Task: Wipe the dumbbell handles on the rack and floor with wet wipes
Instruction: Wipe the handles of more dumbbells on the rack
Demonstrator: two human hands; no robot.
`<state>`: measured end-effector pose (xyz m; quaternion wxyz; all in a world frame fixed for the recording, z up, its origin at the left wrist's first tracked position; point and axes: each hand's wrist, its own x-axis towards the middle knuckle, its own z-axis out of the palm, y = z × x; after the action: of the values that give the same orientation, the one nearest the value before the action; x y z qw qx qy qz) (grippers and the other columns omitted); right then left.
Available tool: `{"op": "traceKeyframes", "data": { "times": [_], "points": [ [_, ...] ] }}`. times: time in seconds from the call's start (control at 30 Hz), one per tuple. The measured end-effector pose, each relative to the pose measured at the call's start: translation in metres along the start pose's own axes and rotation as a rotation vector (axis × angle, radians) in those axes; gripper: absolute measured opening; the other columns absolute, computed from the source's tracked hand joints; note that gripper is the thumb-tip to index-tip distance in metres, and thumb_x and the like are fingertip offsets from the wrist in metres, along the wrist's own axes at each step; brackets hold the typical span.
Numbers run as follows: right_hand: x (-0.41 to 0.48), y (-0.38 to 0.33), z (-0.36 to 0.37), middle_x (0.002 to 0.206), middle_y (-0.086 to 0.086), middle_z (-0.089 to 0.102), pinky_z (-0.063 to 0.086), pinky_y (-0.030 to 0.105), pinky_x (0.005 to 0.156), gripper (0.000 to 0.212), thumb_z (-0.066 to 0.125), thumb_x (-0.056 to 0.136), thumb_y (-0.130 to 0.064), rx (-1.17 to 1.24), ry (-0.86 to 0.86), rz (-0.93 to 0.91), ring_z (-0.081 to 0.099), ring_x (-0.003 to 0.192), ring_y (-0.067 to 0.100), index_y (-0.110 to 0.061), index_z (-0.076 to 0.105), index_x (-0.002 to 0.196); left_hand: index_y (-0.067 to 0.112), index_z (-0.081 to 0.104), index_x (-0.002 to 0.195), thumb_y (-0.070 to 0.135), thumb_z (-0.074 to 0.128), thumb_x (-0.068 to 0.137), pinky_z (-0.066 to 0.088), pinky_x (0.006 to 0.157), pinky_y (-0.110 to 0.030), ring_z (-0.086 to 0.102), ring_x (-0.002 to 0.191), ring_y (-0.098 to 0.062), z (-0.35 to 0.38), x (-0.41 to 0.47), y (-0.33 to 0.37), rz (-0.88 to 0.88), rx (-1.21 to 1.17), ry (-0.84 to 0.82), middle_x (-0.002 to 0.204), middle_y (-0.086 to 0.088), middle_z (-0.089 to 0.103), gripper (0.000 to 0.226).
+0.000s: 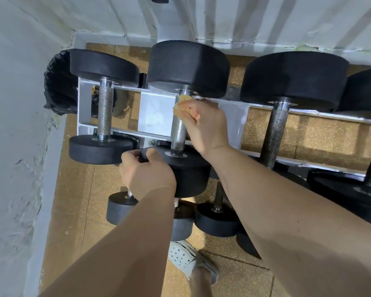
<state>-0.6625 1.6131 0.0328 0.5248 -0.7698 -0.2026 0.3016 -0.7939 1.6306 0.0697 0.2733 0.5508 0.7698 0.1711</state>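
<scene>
The rack (156, 116) is a white metal frame standing against the wall (15, 146) in a corner. Its top tier carries a row of black round-headed dumbbells, each laid across the two rails with its heads outside them.

**Middle dumbbell.** The middle dumbbell (191, 174) lies with its knurled steel handle (178, 133) spanning the rails. The far head is toward the wall and the near head toward the person.

**Right hand.** The right hand (204, 125) holds an orange-tan wipe (183, 106). The grip is closed, with the fingers curled and the wipe bunched between fingertips and thumb. The wipe lies against the far end of the handle, just below the far head, on the handle's right side. The rest of the handle, from the hand down to the near head, is bare and in view.

**Left hand.** The left hand (146, 174) is on the near head of the middle dumbbell. The grip is clamped on it, with the fingers curled over the head's left edge and the thumb lying on its upper face. This hand does not touch the handle.

**Adjacent items.**
- The left dumbbell (105, 116) is smaller and sits just beside the middle one. Behind it, against the wall, is a black bag (58, 86).
- The right dumbbell (274, 136) is larger, with a darker handle.
- On the speckled tan floor (77, 200) below the rack lie several small floor dumbbells (216, 219), partly hidden by the forearms.
- A white perforated shoe (189, 260) stands on the floor near them.
</scene>
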Motion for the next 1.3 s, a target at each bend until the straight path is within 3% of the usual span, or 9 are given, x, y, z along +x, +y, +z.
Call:
{"op": "traceKeyframes", "data": {
  "times": [0.23,0.33,0.43,0.57,0.63,0.83,1.0,1.13,1.3],
  "points": [
    [-0.011,0.007,-0.008,0.09,-0.01,0.064,0.033,-0.004,0.08,0.02,0.061,0.096,-0.02,-0.321,-0.286,-0.285,0.053,0.088,-0.006,-0.015,0.08,0.1,0.016,0.057,0.109,0.05,0.04,0.077,0.048,0.09,-0.048,0.056,0.104,-0.032,0.0,0.002,-0.002,0.017,-0.038,-0.006,0.113,-0.008,0.056,0.05],
    [0.002,-0.005,-0.006,0.106,-0.014,0.072,0.048,0.013,0.094,0.019,0.061,0.099,-0.02,-0.156,-0.234,-0.123,0.065,0.094,-0.011,-0.02,0.077,0.107,0.016,0.056,0.108,0.046,0.041,0.078,0.047,0.089,-0.044,0.055,0.104,-0.031,0.001,0.002,-0.002,0.013,-0.051,-0.011,0.112,-0.006,0.055,0.045],
    [0.0,-0.01,-0.001,0.109,-0.016,0.074,0.048,0.018,0.094,0.025,0.057,0.099,-0.028,-0.362,-0.169,-0.168,0.064,0.098,-0.004,-0.033,0.073,0.117,0.017,0.056,0.107,0.045,0.041,0.078,0.044,0.086,-0.04,0.054,0.104,-0.032,0.002,0.003,-0.003,0.027,-0.053,0.001,0.107,-0.002,0.049,0.043],
    [-0.013,-0.008,-0.002,0.108,-0.003,0.074,0.052,0.032,0.084,0.027,0.052,0.1,-0.038,-0.764,-0.416,-0.257,0.067,0.101,0.024,-0.035,0.071,0.119,0.014,0.057,0.109,0.044,0.043,0.077,0.042,0.083,-0.04,0.053,0.104,-0.033,0.002,0.001,-0.003,0.039,-0.045,0.005,0.104,0.0,0.046,0.045],
    [0.0,-0.018,-0.003,0.101,-0.002,0.073,0.051,0.033,0.077,0.028,0.046,0.103,-0.036,-0.863,-0.461,-0.292,0.066,0.096,0.024,-0.031,0.073,0.107,0.014,0.057,0.107,0.044,0.044,0.078,0.043,0.082,-0.042,0.053,0.102,-0.034,0.002,0.001,-0.004,0.054,-0.039,0.011,0.102,0.0,0.046,0.044],
    [0.023,-0.029,-0.013,0.092,0.0,0.073,0.054,0.039,0.074,0.022,0.053,0.097,-0.029,-0.75,-0.191,-0.348,0.067,0.085,0.025,-0.022,0.074,0.097,0.008,0.061,0.105,0.04,0.048,0.079,0.023,0.074,-0.025,0.052,0.094,-0.033,0.003,0.002,-0.004,0.088,-0.065,0.048,0.096,-0.003,0.049,0.043],
    [-0.015,-0.021,-0.018,0.085,-0.002,0.069,0.045,0.029,0.068,0.011,0.067,0.093,-0.026,-0.694,-0.499,-0.344,0.063,0.082,0.02,-0.017,0.072,0.093,0.005,0.062,0.097,0.035,0.052,0.078,0.02,0.07,-0.027,0.048,0.085,-0.031,0.004,0.001,-0.005,0.136,-0.086,0.072,0.088,-0.01,0.052,0.037],
    [0.013,-0.029,-0.018,0.064,-0.016,0.057,0.042,0.019,0.06,0.023,0.079,0.082,-0.041,-0.589,-0.416,-0.257,0.053,0.062,0.001,-0.028,0.064,0.071,0.003,0.062,0.096,0.034,0.052,0.077,0.02,0.071,-0.026,0.04,0.081,-0.025,0.004,0.002,-0.005,0.153,-0.109,0.086,0.085,-0.008,0.05,0.037],
    [0.013,-0.025,-0.009,0.088,0.003,0.073,0.053,0.038,0.073,0.021,0.059,0.096,-0.036,-0.849,-0.426,-0.487,0.067,0.084,0.031,-0.021,0.073,0.104,0.005,0.061,0.098,0.036,0.051,0.078,0.024,0.072,-0.028,0.048,0.088,-0.033,0.004,0.001,-0.004,0.138,-0.104,0.071,0.092,-0.013,0.055,0.038]
  ]
}}
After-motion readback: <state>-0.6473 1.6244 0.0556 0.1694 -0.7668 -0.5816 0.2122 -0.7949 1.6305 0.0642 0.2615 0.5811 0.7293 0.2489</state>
